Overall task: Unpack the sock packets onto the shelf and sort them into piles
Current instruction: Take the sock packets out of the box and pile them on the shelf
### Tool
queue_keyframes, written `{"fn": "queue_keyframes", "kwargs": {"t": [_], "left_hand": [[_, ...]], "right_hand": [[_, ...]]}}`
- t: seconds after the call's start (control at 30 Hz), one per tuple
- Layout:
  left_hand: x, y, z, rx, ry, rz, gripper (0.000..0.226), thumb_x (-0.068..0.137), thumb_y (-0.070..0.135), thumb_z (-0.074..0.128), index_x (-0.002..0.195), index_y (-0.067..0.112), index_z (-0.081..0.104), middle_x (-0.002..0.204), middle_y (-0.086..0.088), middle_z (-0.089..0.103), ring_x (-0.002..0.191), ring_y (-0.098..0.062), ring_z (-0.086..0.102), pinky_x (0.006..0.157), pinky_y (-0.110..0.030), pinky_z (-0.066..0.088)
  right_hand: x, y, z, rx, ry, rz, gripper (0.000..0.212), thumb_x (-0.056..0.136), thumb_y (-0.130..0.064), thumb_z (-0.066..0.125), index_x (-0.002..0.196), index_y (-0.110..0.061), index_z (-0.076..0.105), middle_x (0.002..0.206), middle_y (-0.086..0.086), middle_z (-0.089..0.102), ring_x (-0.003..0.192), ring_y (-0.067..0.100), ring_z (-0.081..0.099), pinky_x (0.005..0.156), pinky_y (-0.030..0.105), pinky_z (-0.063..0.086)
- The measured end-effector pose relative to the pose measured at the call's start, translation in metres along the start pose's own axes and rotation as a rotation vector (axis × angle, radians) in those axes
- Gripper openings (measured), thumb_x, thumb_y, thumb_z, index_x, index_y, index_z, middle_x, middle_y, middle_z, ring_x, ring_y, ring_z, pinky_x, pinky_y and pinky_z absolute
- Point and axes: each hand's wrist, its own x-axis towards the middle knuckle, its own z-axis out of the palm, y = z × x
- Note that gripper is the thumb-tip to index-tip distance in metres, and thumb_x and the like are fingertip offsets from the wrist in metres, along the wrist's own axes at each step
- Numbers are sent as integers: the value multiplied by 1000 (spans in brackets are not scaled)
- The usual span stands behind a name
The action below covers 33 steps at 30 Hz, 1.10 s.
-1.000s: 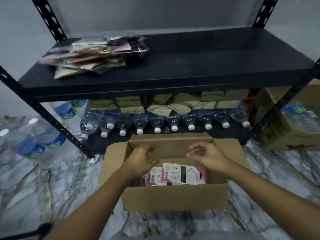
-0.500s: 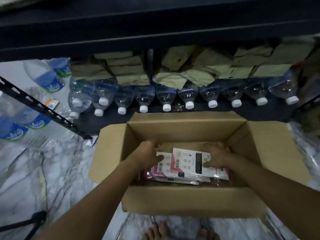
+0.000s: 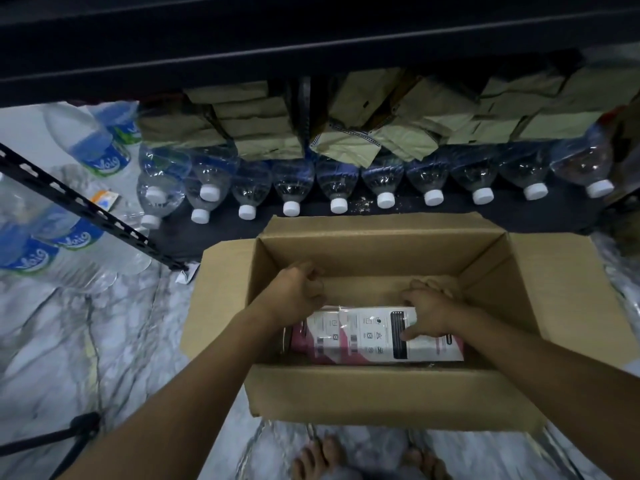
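Down on the veined grey marble floor [image 3: 104, 341], an open brown corrugated cardboard box [image 3: 381, 393] holds glossy pink-and-white plastic sock packets [image 3: 363, 337]; the right hand [image 3: 429, 315] grips the top one with its fingers, while the left hand [image 3: 298, 296] has its fingers curled, grasp unclear

Head view — steeply down, close over the cardboard box [image 3: 381, 393], shelf [image 3: 311, 39] ahead.

The left hand [image 3: 298, 296] and right hand [image 3: 429, 313] were bare, and the forearms [image 3: 194, 393] were unsleeved to the frame's edges. Bare feet [image 3: 322, 455] showed at bottom centre.
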Motion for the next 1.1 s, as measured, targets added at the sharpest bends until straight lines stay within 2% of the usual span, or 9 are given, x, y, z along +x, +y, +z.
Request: {"fn": "queue_keyframes", "kwargs": {"t": [0.13, 0.23, 0.33, 0.43, 0.6, 0.77, 0.83, 0.93, 1.1], "left_hand": [[-1, 1, -5, -42, 34, -2, 44, 85, 19, 70, 127, 13, 58, 127, -5, 59, 114, -18, 57, 99, -29, 46], [-4, 4, -10, -67, 41, -5, 45, 86, 15, 69, 130, 13, 56, 129, -5, 59, 116, -18, 57, 100, -29, 46], [-8, 10, -19, -106, 87, 15, 41, 87, 13, 68, 127, 14, 58, 122, -3, 63, 109, -13, 59, 91, -21, 45], [-17, 19, -31, -118, 137, 15, 34, 90, 11, 63, 123, 15, 59, 108, 2, 63, 99, -11, 60, 81, -18, 43], [-35, 30, -46, -116, 177, 32, 34, 88, 5, 61, 121, 13, 60, 101, 6, 62, 100, -14, 63, 84, -22, 47], [-40, 34, -37, -54, 23, 35, 33, 84, -1, 62, 116, 8, 59, 111, -1, 65, 106, -15, 63, 75, -6, 44], [-36, 34, -27, 8, -34, 26, 31, 84, 3, 64, 114, 7, 59, 112, -3, 65, 104, -17, 62, 79, -15, 49], [-18, 27, -8, 177, -113, 25, 42, 80, 14, 72, 120, 10, 59, 120, -6, 63, 111, -22, 60, 92, -30, 48], [22, 5, 32, 554, -343, 47, 83, 78, 32, 77, 148, 20, 33, 152, -5, 39, 135, -23, 42, 109, -29, 34]], "right_hand": [[-6, -5, -9, 152, -15, -31, 53, 75, -30, 79, 123, -21, 58, 120, 0, 62, 105, 15, 54, 82, 25, 40], [-21, -8, -23, 159, 24, -51, 42, 80, -24, 74, 119, -19, 60, 117, 1, 64, 105, 16, 57, 81, 25, 41], [-44, -4, -40, 188, 92, -32, 31, 81, -25, 74, 110, -23, 63, 113, -1, 67, 101, 16, 61, 87, 32, 51], [-82, 2, -65, 333, 163, 16, 24, 82, -19, 73, 106, -22, 66, 104, -3, 70, 88, 13, 66, 74, 35, 58], [-150, -2, -109, 357, 423, 29, 23, 83, -20, 72, 105, -21, 65, 97, -6, 68, 72, 1, 55, 58, 13, 40], [-208, -5, -135, 435, 567, 30, 28, 83, -13, 72, 110, -16, 67, 93, -5, 66, 70, -1, 56, 49, 9, 40], [-222, -3, -139, 462, 599, 33, 28, 83, -11, 72, 110, -16, 67, 94, -5, 68, 70, -4, 55, 53, 11, 42], [-234, 3, -141, 524, 637, 52, 26, 82, -10, 72, 105, -20, 67, 96, 0, 72, 71, 6, 62, 57, 26, 51], [-218, 16, -134, 521, 607, 52, 28, 82, -17, 73, 106, -27, 67, 99, -9, 71, 78, -2, 59, 66, 16, 46]]}}
